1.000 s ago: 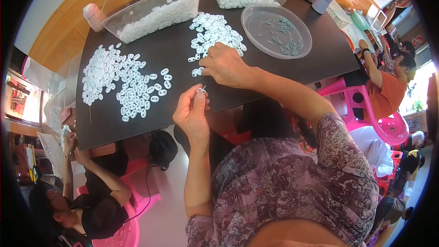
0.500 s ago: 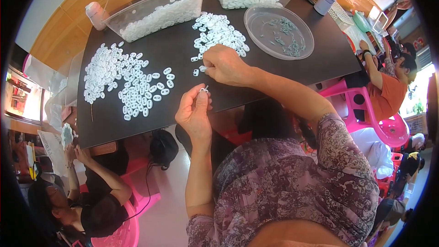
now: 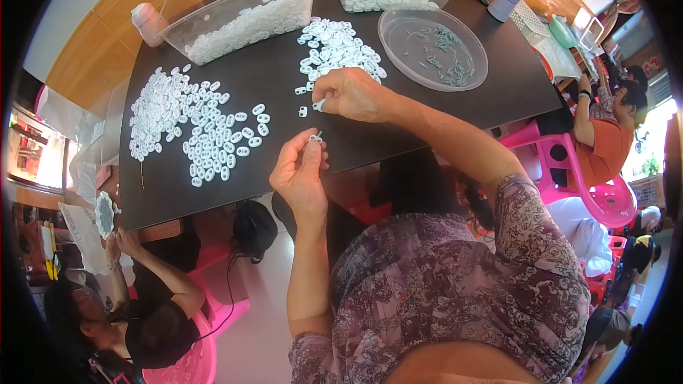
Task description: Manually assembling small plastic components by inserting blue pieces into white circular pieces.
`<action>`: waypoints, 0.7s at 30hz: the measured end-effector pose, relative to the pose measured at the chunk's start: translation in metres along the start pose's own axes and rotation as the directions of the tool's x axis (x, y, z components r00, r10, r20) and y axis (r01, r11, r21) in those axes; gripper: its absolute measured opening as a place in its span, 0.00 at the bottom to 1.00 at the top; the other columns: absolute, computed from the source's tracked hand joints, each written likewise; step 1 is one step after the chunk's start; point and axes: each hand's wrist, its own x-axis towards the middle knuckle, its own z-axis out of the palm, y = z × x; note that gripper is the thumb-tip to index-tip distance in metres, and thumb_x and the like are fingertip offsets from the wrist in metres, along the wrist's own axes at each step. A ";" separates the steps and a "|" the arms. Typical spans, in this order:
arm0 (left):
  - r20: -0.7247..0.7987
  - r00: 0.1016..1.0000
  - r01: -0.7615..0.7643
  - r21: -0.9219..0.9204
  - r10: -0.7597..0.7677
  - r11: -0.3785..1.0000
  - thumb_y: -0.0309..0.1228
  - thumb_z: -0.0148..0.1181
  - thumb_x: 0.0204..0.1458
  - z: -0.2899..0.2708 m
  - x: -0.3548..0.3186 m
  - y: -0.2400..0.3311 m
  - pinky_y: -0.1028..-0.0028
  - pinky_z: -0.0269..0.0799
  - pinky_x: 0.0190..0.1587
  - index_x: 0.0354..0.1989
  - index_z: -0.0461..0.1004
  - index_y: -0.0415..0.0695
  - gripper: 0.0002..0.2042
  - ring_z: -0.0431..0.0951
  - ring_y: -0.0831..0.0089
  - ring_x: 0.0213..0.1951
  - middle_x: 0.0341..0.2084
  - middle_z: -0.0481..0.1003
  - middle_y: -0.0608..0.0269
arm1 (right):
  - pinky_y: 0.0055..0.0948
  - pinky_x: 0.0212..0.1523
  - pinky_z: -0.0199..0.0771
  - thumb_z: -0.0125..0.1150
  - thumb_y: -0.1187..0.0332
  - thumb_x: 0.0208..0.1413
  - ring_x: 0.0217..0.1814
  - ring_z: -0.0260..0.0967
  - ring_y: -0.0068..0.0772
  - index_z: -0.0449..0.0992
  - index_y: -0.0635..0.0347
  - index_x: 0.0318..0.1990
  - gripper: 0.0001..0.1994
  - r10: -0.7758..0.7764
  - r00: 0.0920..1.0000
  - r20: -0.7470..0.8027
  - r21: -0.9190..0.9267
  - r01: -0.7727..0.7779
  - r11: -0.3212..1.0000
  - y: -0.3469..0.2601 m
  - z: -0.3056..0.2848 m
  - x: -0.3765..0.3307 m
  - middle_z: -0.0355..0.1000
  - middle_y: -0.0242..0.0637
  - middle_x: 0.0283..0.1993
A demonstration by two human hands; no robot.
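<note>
Since one second ago, one white piece point(image 3: 319, 105) is coming apart from the loose piece point(image 3: 303, 111) on the dark table point(image 3: 284, 163). Nearest, the left hand point(image 3: 302, 171) is pinching a small white part point(image 3: 316, 139). Beyond it, the right hand point(image 3: 356, 96) is gripping that white piece with its fingertips. Farther, a white heap point(image 3: 336, 46) is lying beside a round tray point(image 3: 398, 44).

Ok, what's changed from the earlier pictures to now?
The right hand has taken hold of a small white piece and drawn it rightward, away from a loose piece. The left hand still pinches its pale part; the round tray stayed put.
</note>
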 end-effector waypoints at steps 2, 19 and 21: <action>0.000 1.000 0.000 0.006 0.000 1.000 0.24 0.55 0.53 0.001 0.000 0.000 0.83 0.67 0.27 0.38 0.74 0.34 0.08 0.71 0.80 0.26 0.26 0.74 0.62 | 0.30 0.33 0.68 0.59 0.72 0.41 0.30 0.68 0.34 0.76 0.61 0.32 0.08 -0.017 0.999 0.031 -0.016 0.018 1.000 0.003 -0.001 0.001 0.69 0.39 0.25; -0.046 0.995 0.081 -0.066 -0.084 0.995 0.20 0.56 0.50 0.004 0.009 0.013 0.82 0.66 0.25 0.35 0.75 0.32 0.05 0.72 0.77 0.24 0.25 0.74 0.60 | 0.27 0.31 0.68 0.58 0.76 0.39 0.27 0.70 0.30 0.76 0.64 0.28 0.06 0.048 0.996 0.075 0.261 -0.066 0.963 -0.007 -0.011 0.002 0.72 0.40 0.23; -0.064 0.993 0.098 -0.065 -0.102 0.993 0.19 0.56 0.50 0.005 0.012 0.014 0.82 0.66 0.24 0.34 0.75 0.32 0.05 0.72 0.77 0.24 0.25 0.74 0.60 | 0.25 0.30 0.67 0.58 0.76 0.38 0.26 0.69 0.26 0.77 0.65 0.28 0.06 0.075 0.992 0.102 0.320 -0.104 0.942 -0.006 -0.011 0.003 0.71 0.38 0.22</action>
